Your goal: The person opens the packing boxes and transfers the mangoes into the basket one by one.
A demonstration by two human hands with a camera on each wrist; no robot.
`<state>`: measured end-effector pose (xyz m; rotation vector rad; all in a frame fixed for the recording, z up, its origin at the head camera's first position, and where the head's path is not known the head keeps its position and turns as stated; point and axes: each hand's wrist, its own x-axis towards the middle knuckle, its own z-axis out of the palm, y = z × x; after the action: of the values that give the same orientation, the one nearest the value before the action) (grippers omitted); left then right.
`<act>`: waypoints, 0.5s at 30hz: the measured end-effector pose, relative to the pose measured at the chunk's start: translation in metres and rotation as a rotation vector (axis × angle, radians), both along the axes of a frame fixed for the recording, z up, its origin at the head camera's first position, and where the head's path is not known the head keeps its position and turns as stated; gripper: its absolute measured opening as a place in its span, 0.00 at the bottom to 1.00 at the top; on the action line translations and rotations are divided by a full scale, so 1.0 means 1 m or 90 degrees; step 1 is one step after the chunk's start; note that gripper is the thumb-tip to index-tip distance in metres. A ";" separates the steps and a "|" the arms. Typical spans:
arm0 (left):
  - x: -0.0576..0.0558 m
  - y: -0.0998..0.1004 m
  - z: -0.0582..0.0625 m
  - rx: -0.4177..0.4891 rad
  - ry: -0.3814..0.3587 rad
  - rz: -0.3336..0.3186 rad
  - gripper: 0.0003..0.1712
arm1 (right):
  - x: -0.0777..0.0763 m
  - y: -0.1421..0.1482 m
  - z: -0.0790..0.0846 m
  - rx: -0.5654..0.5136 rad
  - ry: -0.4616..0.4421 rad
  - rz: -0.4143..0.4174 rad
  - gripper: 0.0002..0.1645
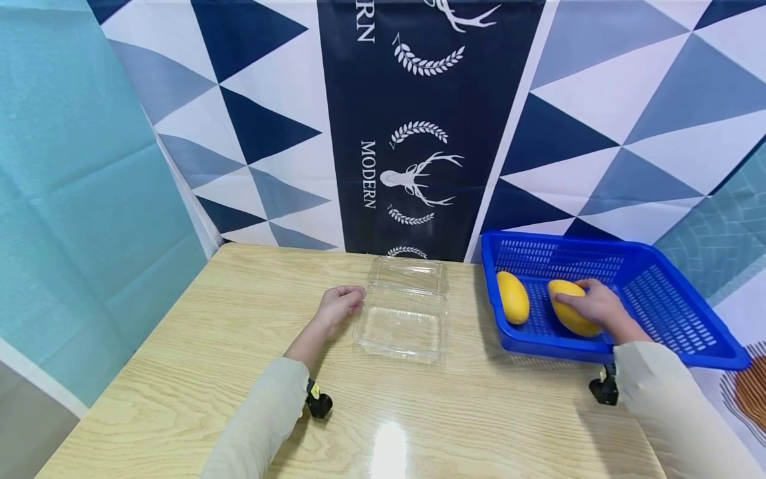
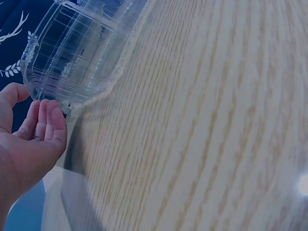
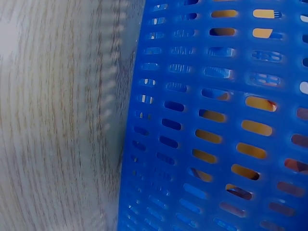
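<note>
A clear plastic clamshell box (image 1: pixel 402 330) lies opened out on the table, its lid half toward the wall. My left hand (image 1: pixel 340 306) is at the box's left edge; in the left wrist view the thumb and curled fingertips (image 2: pixel 49 107) pinch the rim near a corner. Over on the right, my right hand (image 1: pixel 598 307) grips a yellow mango (image 1: pixel 568 309) inside a blue plastic basket (image 1: pixel 520 342), thumb on the near side. A second mango (image 1: pixel 512 298) lies against the basket's left wall. In the right wrist view the basket wall (image 3: pixel 192 101) mostly hides hand and fruit.
The wooden table (image 1: pixel 467 412) meets a patterned cloth (image 1: pixel 275 133) at the back, and a teal cloth (image 1: pixel 78 166) hangs on the left. The basket's right end reaches past the table's right edge. A black wrist camera (image 1: pixel 318 402) sits under the left forearm.
</note>
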<state>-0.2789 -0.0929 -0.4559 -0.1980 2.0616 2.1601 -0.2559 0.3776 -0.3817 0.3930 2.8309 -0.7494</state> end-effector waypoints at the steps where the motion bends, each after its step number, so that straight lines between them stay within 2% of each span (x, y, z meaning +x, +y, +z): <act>1: 0.000 0.000 0.000 0.000 0.001 0.000 0.16 | -0.001 0.000 0.000 0.002 -0.001 0.000 0.61; 15: 0.000 0.000 0.000 0.000 0.008 0.000 0.17 | -0.004 -0.002 0.000 0.010 -0.017 -0.010 0.63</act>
<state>-0.2791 -0.0927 -0.4558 -0.1852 2.0688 2.1661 -0.2603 0.3757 -0.3818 0.4257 2.8131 -0.7201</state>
